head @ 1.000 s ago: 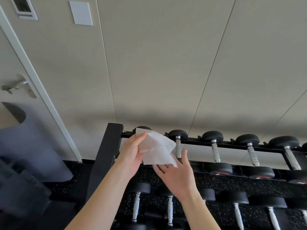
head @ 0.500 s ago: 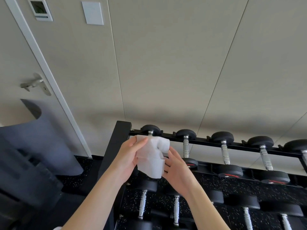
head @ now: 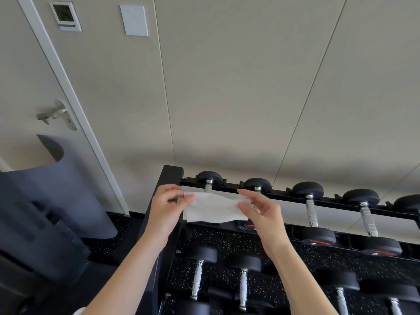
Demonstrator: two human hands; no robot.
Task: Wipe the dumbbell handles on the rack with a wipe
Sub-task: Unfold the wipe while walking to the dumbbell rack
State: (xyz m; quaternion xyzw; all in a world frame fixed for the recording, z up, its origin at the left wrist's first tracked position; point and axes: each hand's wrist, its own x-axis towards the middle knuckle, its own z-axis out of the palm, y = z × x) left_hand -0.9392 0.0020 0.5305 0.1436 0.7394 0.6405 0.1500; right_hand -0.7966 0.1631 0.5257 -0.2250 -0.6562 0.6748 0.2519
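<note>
A white wipe [head: 212, 208] is stretched flat between both hands, just above the left end of the black rack [head: 169, 178]. My left hand [head: 164, 212] pinches its left edge and my right hand [head: 261, 214] pinches its right edge. The wipe covers the chrome handles of the two leftmost top-row dumbbells [head: 209, 178]. More dumbbells with chrome handles [head: 311, 210] line the top row to the right, and a lower row [head: 197, 278] sits below.
A beige panelled wall rises behind the rack. A door with a metal lever handle [head: 55, 114] is at the left, with a grey-blue bin-like object [head: 45, 201] in front of it. The floor is black speckled rubber [head: 113, 242].
The wipe was bunched between my hands; now it is pulled out flat and wide, with my hands moved apart. The view has shifted slightly left of the rack.
</note>
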